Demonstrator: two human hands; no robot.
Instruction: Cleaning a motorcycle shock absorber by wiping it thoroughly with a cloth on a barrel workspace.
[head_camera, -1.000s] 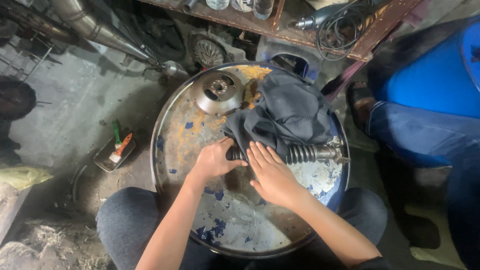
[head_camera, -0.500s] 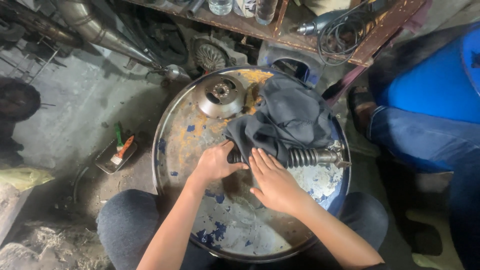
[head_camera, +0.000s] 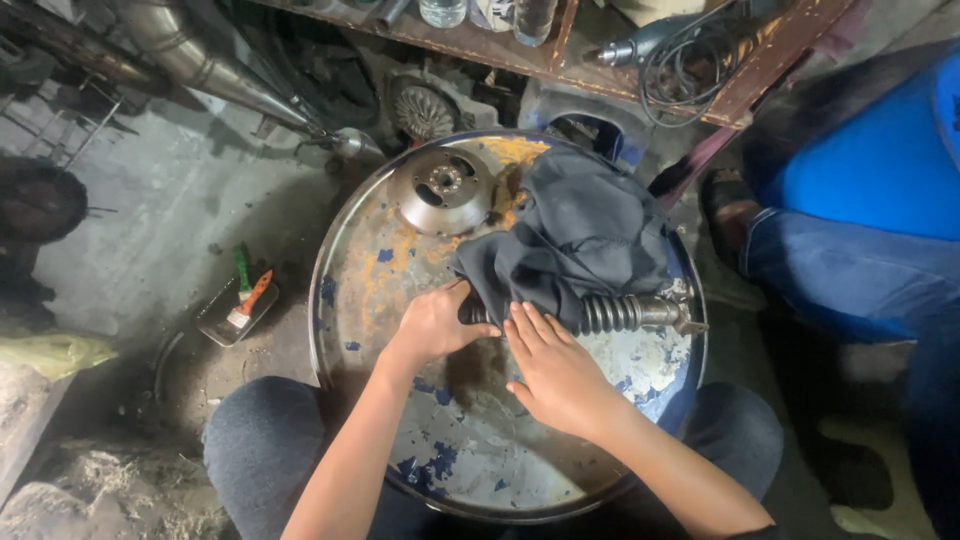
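As before, left hand (head_camera: 435, 325) gripping shaft (head_camera: 630, 313), right hand (head_camera: 555, 370) flat, open on cloth (head_camera: 575, 245)

No labels, signs, screens; 2 clear bottles (head_camera: 443, 10) on rusty shelf (head_camera: 640, 85) (top edge, cropped).

My hands creep left along the shaft

My right hand (head_camera: 555, 375) now lies flatter below the dark cloth (head_camera: 580, 240); my left hand (head_camera: 435, 325) grips the shaft (head_camera: 630, 312) end slightly tighter.
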